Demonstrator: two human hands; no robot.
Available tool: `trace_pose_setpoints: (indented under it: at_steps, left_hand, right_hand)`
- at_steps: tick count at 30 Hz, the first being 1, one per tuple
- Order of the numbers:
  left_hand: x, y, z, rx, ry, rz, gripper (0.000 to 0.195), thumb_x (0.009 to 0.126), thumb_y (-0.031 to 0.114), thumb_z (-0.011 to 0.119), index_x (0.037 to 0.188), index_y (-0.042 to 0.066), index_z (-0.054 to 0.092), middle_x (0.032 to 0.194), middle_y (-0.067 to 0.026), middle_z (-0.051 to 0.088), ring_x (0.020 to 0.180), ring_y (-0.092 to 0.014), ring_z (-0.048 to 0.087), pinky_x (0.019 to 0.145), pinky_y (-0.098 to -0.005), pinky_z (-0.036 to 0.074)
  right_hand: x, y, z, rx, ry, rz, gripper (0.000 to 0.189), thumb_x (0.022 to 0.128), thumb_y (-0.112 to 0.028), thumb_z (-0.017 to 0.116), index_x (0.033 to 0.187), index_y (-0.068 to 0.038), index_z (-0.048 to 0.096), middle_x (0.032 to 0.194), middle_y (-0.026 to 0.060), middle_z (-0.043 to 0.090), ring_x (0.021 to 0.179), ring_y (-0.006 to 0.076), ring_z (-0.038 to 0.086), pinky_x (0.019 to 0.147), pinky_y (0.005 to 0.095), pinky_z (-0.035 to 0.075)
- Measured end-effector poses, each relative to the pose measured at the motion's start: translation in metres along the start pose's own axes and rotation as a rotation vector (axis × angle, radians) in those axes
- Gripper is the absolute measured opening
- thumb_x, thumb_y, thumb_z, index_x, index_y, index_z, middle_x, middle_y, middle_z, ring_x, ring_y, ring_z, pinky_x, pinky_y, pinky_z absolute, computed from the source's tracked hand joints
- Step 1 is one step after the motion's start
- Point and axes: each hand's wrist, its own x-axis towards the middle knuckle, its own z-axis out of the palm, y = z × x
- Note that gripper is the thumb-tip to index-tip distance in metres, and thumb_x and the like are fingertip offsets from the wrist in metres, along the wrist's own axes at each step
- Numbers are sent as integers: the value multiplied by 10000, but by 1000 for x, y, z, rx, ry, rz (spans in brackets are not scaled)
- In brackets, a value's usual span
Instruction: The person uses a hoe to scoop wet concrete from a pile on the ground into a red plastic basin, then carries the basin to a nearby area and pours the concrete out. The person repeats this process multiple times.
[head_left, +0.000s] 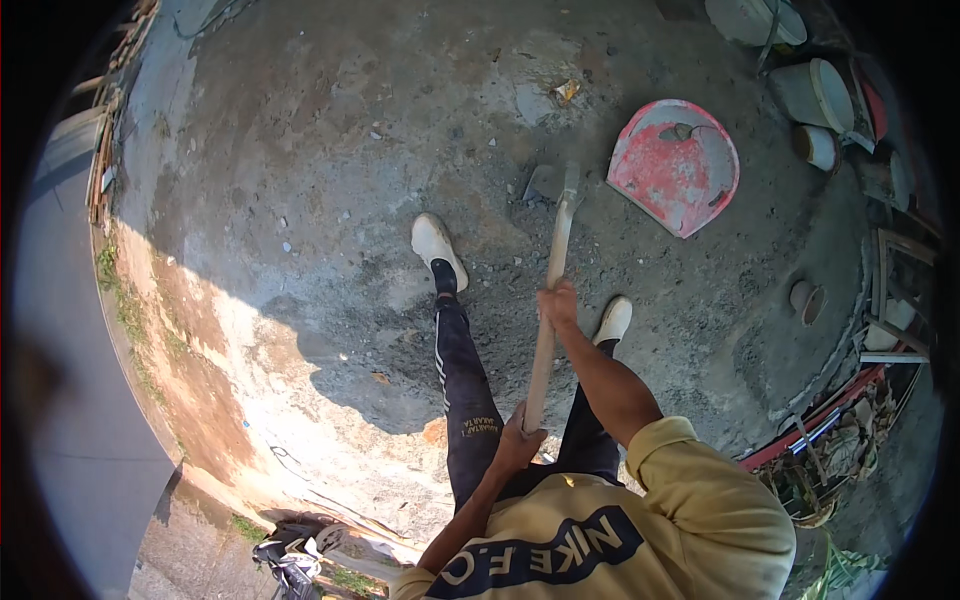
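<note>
Both my hands grip the wooden handle of a hoe (552, 270). My left hand (518, 441) is closed round the handle's near end, by my thighs. Farther up the handle, about midway, my right hand (558, 303) is wrapped round it. The hoe's metal blade (547, 184) rests at the ground, with some loose gravel (525, 217) beside it; its lower edge is hard to make out. Just right of the blade lies a worn red plastic scoop or tray (675, 169) with a small lump on it. My feet, in pale shoes, stand apart on either side of the handle.
Several pale buckets (814, 94) stand at the upper right, with a small pot (808, 302) below them. Wooden frames (900, 247) and a heap of dry leaves (847, 442) line the right edge. A paved road (75, 360) runs along the left; a motorcycle (292, 559) is at the lower left.
</note>
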Motion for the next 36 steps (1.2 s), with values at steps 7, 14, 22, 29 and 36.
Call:
trace_pose_setpoints:
  at_steps: [7, 14, 22, 29, 36]
  left_hand:
    - [-134, 55, -70, 292, -68, -218, 549, 725, 116, 747, 1229, 20, 553, 879, -220, 661, 841, -357, 670, 760, -399, 522]
    - [-57, 35, -65, 972, -133, 79, 575, 747, 126, 646, 1313, 143, 546, 817, -195, 683, 731, -399, 672, 642, -492, 548]
    - [53, 20, -2, 1327, -202, 244, 562, 785, 155, 590, 1343, 158, 525, 843, -129, 670, 720, -318, 685, 630, -456, 535]
    - [-60, 40, -89, 1274, -157, 94, 591, 710, 119, 645, 1293, 157, 555, 753, -138, 664, 659, -329, 672, 574, -445, 543]
    - [-148, 25, -130, 1057, 24, 65, 515, 704, 90, 660, 1214, 153, 631, 751, -138, 659, 674, -341, 658, 585, -426, 538]
  right_hand:
    - [-145, 106, 23, 529, -112, 313, 180, 771, -13, 673, 838, -38, 508, 605, 75, 548, 439, 208, 569, 395, 364, 472]
    - [-89, 101, -31, 897, 96, 435, 126, 838, -124, 616, 827, -51, 514, 643, 65, 505, 476, 207, 530, 416, 377, 473]
    - [30, 145, -69, 722, 214, 552, 191, 852, -159, 579, 706, -53, 517, 585, 66, 505, 445, 211, 506, 423, 384, 459]
    - [-102, 155, 46, 865, 62, 704, 165, 829, -100, 591, 695, -49, 511, 550, 44, 463, 429, 198, 509, 399, 368, 455]
    - [-184, 111, 52, 902, -71, 499, 106, 749, -14, 608, 719, -56, 516, 566, 48, 479, 412, 195, 518, 390, 369, 474]
